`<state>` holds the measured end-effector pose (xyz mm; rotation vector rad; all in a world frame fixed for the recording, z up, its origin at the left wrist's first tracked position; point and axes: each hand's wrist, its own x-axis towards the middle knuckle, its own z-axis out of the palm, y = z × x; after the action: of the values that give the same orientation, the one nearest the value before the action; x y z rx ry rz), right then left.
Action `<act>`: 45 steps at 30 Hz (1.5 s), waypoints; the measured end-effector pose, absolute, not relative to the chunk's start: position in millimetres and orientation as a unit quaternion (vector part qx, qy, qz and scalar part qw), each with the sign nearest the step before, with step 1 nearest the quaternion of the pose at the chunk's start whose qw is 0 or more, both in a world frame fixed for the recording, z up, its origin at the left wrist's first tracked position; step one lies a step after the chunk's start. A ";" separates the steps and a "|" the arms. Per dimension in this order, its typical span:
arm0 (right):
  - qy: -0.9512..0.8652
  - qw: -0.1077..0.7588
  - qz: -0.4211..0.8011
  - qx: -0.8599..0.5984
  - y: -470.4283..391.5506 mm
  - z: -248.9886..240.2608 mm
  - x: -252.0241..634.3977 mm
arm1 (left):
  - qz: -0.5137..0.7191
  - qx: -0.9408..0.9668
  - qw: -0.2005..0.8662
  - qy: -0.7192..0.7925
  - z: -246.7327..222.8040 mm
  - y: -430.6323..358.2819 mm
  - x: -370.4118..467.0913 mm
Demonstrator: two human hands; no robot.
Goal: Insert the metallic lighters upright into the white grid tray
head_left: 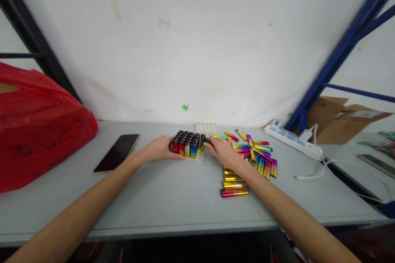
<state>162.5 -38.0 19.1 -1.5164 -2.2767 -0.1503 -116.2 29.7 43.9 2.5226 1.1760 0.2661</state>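
Several lighters (184,147) with black tops and shiny coloured bodies stand upright in rows in a white tray (200,157). My left hand (161,148) is curled around the left side of this block, thumb along its front. At the tray's right end, my right hand (220,148) pinches a lighter (207,140) by its dark top; fingers hide part of it. To the right of the tray lies a pile of loose lighters (261,148), partly behind my right forearm. Gold and red lighters (233,185) lie in a column nearer the front edge.
Another white tray (206,127) lies by the wall. A phone (117,153) and a red plastic bag (40,127) are on the left. A power strip (293,141) with a white cable (317,172) lies on the right, near a cardboard box (342,121) beyond the blue frame.
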 end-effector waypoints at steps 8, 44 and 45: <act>-0.833 0.155 -0.092 -0.523 -36.6 27.9 162.9 | 0.098 0.888 0.168 0.417 43.4 29.9 -116.4; -0.749 0.309 0.027 -0.586 -24.8 30.6 229.5 | 0.090 0.886 0.161 0.425 41.4 32.0 -116.9; -0.732 0.353 0.066 -0.579 -24.8 30.8 229.1 | 0.089 0.887 0.159 0.424 41.3 32.2 -117.0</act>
<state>229.1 -24.8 30.8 -1.4972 -1.8930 0.1702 -117.0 32.2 41.3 2.5354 1.2121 0.2540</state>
